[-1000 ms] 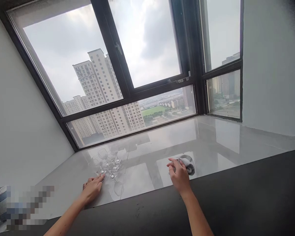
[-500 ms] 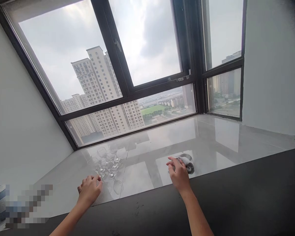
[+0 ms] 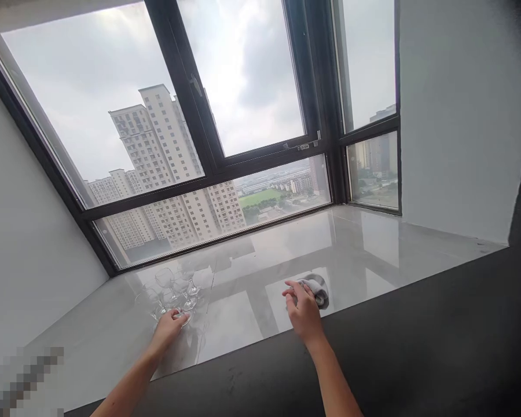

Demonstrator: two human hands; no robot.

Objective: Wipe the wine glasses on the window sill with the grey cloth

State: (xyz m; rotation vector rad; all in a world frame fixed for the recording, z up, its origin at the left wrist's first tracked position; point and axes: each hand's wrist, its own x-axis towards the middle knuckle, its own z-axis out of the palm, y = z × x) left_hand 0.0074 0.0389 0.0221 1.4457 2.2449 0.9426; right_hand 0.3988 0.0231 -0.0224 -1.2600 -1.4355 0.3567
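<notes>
A cluster of clear stemmed wine glasses [image 3: 167,284] stands on the glossy sill at left. My left hand [image 3: 170,329] is at the nearest one, thumb and fingertips closed at its foot [image 3: 187,318]; the hand partly hides that glass. To the right, my right hand [image 3: 304,313] hovers over or rests by a crumpled grey cloth [image 3: 318,289]; which of the two cannot be told. Its thumb and forefinger stretch apart toward the left, with nothing seen between them. Part of the cloth is hidden behind this hand.
The shiny tiled window sill [image 3: 252,313] has a front edge dropping to a dark face [image 3: 252,382]. Behind rises a dark-framed window [image 3: 217,171] with a handle. Pale walls flank it, the right one [image 3: 455,145] angled. A blurred patch covers the lower left.
My left hand has moved in to the nearest glass's foot, and its fingers have closed there. The view has shifted slightly to the right. My right hand and the cloth keep their places together.
</notes>
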